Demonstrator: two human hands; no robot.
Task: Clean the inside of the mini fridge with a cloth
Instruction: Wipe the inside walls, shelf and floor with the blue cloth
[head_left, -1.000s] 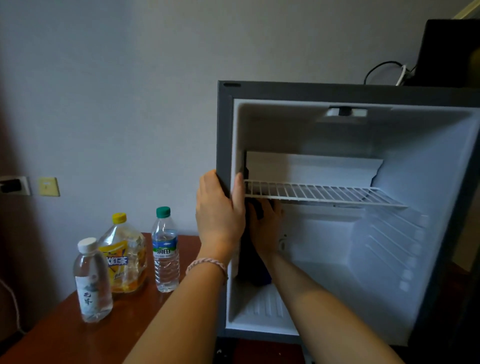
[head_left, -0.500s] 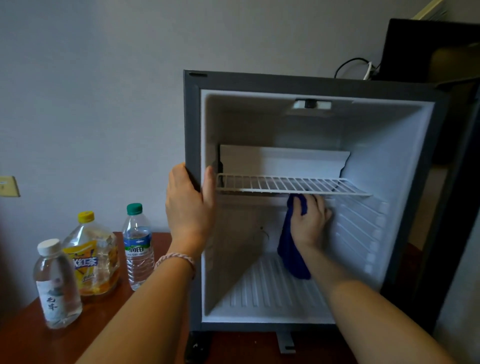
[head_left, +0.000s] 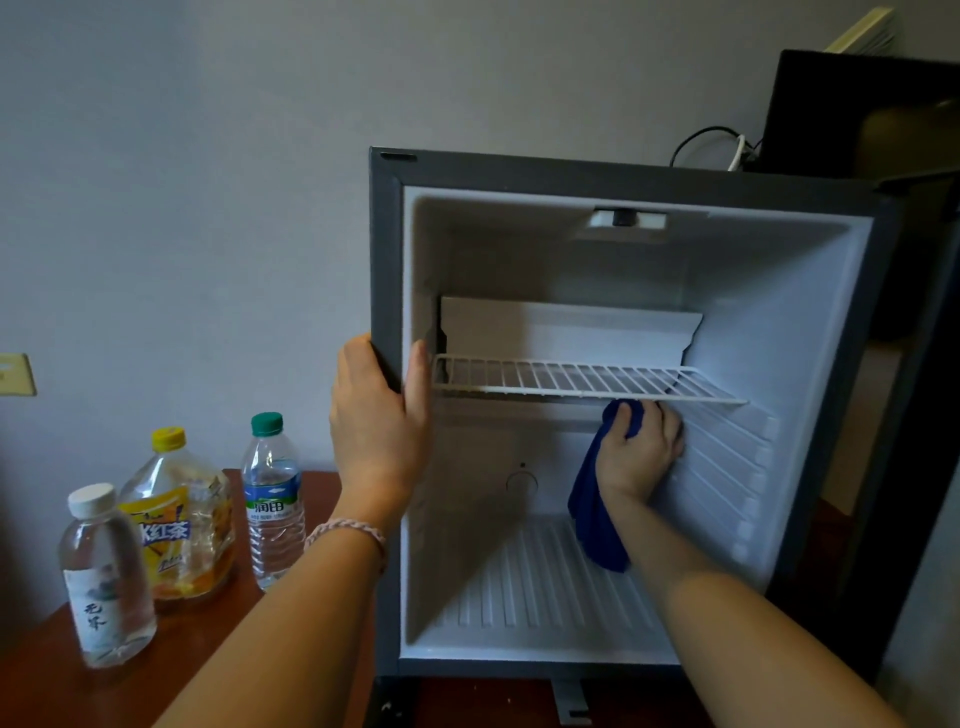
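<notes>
At the far left, three plastic bottles are grouped on a reddish-brown wooden table (head_left: 197, 644), near its front edge: a small clear water bottle with a white cap (head_left: 106, 577), a squat bottle of amber tea with a yellow cap and yellow label (head_left: 179, 525) just behind it, and a taller clear water bottle with a green cap (head_left: 272, 501) beside that. Bare tabletop is seen between the bottles and a dark grey mini fridge with a white interior (head_left: 387, 249), whose door is swung open. The fridge's left front edge is gripped by the left hand (head_left: 379, 431), thumb curled inside the frame and fingers outside. A white wire shelf (head_left: 571, 376) is set across the middle of the cavity. Below it, toward the ribbed right wall, a dark blue cloth (head_left: 592, 509) is clutched in the right hand (head_left: 641, 452) and pressed against the rear right corner, its tail hanging down above the ribbed white floor.
</notes>
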